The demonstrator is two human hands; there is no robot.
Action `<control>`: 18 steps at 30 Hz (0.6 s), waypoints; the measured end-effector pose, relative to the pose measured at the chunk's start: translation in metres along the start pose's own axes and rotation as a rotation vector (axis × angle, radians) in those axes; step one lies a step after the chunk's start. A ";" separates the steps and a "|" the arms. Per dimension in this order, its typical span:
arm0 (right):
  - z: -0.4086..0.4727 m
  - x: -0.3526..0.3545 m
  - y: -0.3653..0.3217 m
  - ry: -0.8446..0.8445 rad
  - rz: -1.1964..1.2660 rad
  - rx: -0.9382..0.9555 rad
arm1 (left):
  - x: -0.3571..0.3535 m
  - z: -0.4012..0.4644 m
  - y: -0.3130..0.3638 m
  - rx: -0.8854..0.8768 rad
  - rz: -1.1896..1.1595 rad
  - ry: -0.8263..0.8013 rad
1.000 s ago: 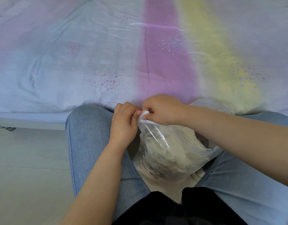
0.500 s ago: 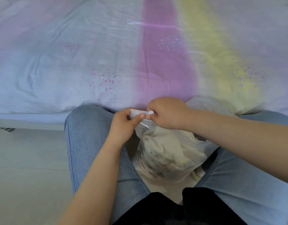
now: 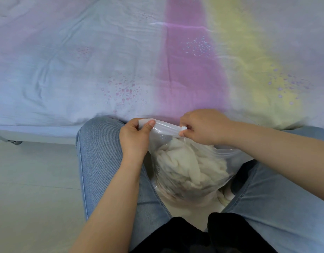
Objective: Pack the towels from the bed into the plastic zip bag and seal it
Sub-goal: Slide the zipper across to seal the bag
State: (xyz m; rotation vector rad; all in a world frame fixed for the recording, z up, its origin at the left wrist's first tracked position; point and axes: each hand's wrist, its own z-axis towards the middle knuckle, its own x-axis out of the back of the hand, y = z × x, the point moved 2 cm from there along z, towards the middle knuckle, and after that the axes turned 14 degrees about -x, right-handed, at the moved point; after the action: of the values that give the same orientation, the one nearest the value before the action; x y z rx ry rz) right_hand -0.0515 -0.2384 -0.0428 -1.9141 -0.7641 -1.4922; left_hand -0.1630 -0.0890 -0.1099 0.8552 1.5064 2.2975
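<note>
One clear plastic zip bag point(image 3: 185, 161) sits low in the frame's centre, between two jeans-clad knees point(image 3: 102, 152), stuffed with cream towels point(image 3: 190, 167) too bunched to count. The left hand point(image 3: 134, 137) pinches the bag's left top corner; the right hand point(image 3: 203, 126) pinches the white zip slider point(image 3: 184, 128). One pastel bed point(image 3: 121, 61) fills the upper frame.

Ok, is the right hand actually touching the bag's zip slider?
Touching. The head view shows the right hand pinching the white slider on the plastic zip bag, with no gap visible.
</note>
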 end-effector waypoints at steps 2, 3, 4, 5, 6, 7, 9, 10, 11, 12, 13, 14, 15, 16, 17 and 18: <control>0.001 0.000 0.002 0.009 -0.017 -0.002 | 0.001 -0.004 0.014 -0.191 0.120 0.075; 0.002 0.000 0.002 0.018 -0.028 -0.003 | -0.001 -0.007 0.021 -0.346 0.237 0.099; 0.003 0.000 0.001 0.032 -0.040 -0.001 | -0.004 -0.010 0.026 -0.515 0.380 0.083; 0.005 -0.001 0.001 0.050 -0.055 0.005 | -0.010 -0.014 0.028 -0.673 0.510 0.008; 0.005 -0.002 -0.001 0.067 -0.071 0.013 | -0.016 -0.018 0.025 -0.778 0.597 -0.099; 0.005 -0.003 -0.002 0.080 -0.078 0.021 | -0.021 -0.021 0.023 -0.835 0.646 -0.186; 0.004 -0.005 -0.003 0.091 -0.072 0.034 | -0.027 -0.021 0.017 -0.841 0.661 -0.264; 0.003 -0.006 -0.003 0.092 -0.065 0.037 | -0.027 -0.020 0.015 -0.833 0.645 -0.266; 0.002 -0.006 -0.003 0.095 -0.056 0.044 | -0.027 -0.019 0.014 -0.831 0.622 -0.263; 0.002 -0.006 -0.002 0.099 -0.050 0.056 | -0.025 -0.018 0.015 -0.827 0.608 -0.254; 0.001 -0.005 -0.002 0.104 -0.046 0.070 | -0.024 -0.016 0.016 -0.827 0.606 -0.244; 0.001 -0.004 -0.001 0.101 -0.042 0.079 | -0.022 -0.015 0.016 -0.827 0.607 -0.232; 0.000 -0.003 0.001 0.097 -0.036 0.082 | -0.021 -0.014 0.017 -0.832 0.605 -0.215; -0.001 -0.002 0.002 0.091 -0.031 0.081 | -0.018 -0.013 0.016 -0.828 0.607 -0.196; -0.003 -0.002 0.004 0.085 -0.033 0.077 | -0.017 -0.012 0.015 -0.815 0.618 -0.177; -0.005 -0.001 0.005 0.080 -0.037 0.074 | -0.015 -0.011 0.015 -0.793 0.633 -0.166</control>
State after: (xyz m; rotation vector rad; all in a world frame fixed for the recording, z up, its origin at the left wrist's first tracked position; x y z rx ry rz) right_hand -0.0507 -0.2457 -0.0430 -1.7837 -0.8110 -1.5316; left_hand -0.1566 -0.1107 -0.1047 1.3167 0.1610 2.7860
